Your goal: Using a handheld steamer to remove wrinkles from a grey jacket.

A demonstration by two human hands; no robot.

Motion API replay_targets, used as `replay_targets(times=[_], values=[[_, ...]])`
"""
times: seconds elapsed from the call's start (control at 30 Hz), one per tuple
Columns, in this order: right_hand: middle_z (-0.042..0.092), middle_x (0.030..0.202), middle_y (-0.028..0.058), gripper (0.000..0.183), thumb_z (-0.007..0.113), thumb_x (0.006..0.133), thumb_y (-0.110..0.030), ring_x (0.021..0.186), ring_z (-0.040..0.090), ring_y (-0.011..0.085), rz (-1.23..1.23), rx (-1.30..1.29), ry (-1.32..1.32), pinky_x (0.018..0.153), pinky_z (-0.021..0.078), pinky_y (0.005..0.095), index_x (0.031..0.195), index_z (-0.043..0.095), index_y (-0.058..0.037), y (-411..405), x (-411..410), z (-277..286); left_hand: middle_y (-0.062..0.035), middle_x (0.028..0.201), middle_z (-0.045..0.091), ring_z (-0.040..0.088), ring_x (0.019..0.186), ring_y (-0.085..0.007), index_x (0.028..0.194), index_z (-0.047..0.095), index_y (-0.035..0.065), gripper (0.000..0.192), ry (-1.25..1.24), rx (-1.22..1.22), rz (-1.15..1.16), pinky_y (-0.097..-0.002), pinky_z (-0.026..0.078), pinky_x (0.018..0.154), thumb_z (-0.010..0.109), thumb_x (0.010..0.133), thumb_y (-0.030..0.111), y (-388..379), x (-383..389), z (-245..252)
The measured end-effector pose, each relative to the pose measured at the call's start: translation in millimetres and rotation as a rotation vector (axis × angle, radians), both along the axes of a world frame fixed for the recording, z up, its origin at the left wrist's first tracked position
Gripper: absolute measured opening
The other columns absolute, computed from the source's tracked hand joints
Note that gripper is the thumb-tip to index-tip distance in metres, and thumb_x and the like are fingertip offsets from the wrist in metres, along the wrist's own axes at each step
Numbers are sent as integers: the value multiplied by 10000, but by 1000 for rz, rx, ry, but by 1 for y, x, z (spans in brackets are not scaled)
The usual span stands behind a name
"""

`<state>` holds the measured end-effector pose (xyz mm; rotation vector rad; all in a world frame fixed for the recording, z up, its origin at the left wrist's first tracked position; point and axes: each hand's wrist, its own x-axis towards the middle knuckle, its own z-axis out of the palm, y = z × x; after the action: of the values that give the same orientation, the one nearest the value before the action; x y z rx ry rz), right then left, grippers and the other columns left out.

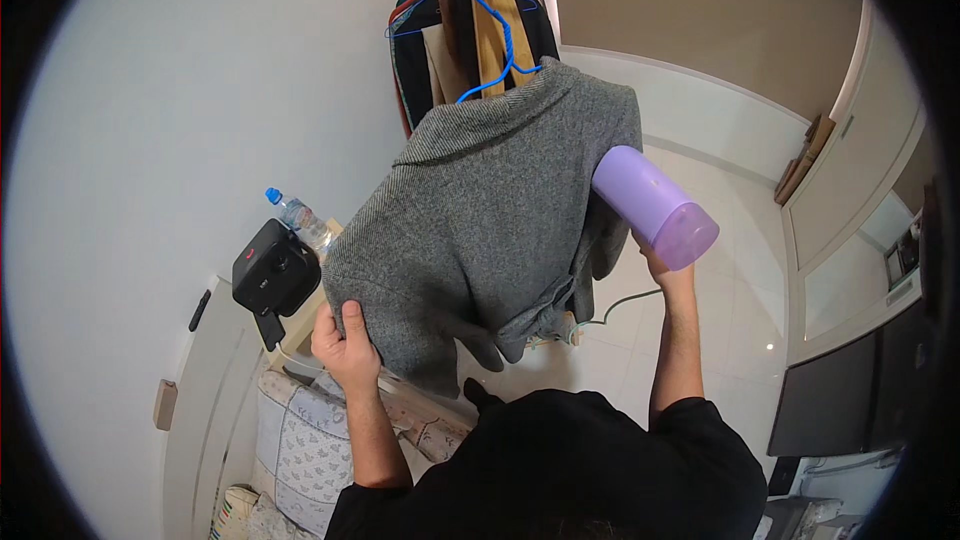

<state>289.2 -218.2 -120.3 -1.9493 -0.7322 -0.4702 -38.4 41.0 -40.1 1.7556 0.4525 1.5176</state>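
A grey wool coat [495, 217] hangs in front of me on a blue hanger [506, 37], which hooks over a knob of a wooden coat stand [491, 0]. My left hand [349, 345] grips the coat's edge at the left, thumb on top of the cloth. A purple handheld garment steamer [645, 195] with a translucent tank is in my right hand [667, 270], whose fingers are mostly hidden behind it. The steamer's far end lies against or close to the coat's right side; contact cannot be told. A thin green cord [615, 306] runs from near my right hand towards the floor.
Other clothes [420, 67] hang on the stand behind the coat. At the left, a black boxy device [276, 267] and a water bottle [304, 219] stand on a small wooden table. A bed with patchwork bedding [311, 442] lies below them. Cabinets [847, 240] line the right side.
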Motion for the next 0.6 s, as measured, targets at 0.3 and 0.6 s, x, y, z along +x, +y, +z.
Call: replay_targets(times=[0.3, 0.6], values=[[598, 1126, 144, 371, 669, 796, -135, 1048, 572, 282, 140, -111, -118, 878, 461, 399, 1144, 585, -38, 6, -14, 0, -44, 900, 647, 553, 808, -91, 979, 618, -47, 197, -13, -23, -24, -236, 444, 751, 584, 926, 140, 4, 4, -5], [592, 1137, 143, 383, 682, 780, -152, 1050, 567, 285, 212, -73, -123, 882, 456, 398, 1134, 588, -40, 5, -28, -45, -47, 908, 641, 547, 819, -98, 971, 609, -51, 199, -20, -19, -15, -239, 438, 764, 578, 931, 142, -1, 6, -1]])
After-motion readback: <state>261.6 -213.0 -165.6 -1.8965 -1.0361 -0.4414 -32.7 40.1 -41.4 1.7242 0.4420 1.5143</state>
